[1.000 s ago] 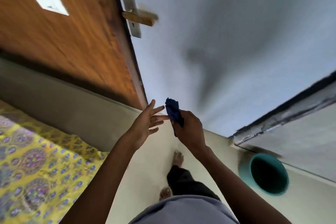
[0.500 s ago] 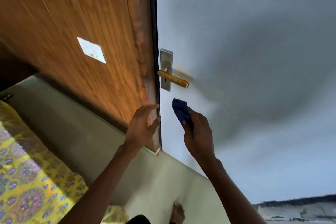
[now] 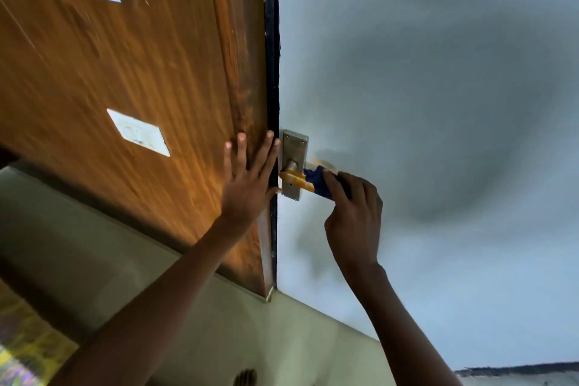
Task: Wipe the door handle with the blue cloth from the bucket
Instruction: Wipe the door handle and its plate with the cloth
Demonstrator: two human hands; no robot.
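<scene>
An orange-gold door handle (image 3: 294,179) sticks out from a silver backplate (image 3: 294,152) at the edge of a brown wooden door (image 3: 150,72). The dark blue cloth (image 3: 316,180) is wrapped over the handle's outer half. My right hand (image 3: 354,210) is shut on the cloth and presses it onto the handle. Flat against the door's edge, just left of the backplate, lies my left hand (image 3: 247,182) with its fingers spread. The bucket is out of view.
A pale grey wall (image 3: 438,103) fills the right side behind the handle. A white label (image 3: 138,131) is stuck on the door face. Beige floor (image 3: 94,260) runs below, with a yellow patterned mat (image 3: 18,357) at the lower left.
The view has swung upward and closer to the door. My right hand rose and brought the cloth onto the handle. My left hand moved up and flattened against the door edge.
</scene>
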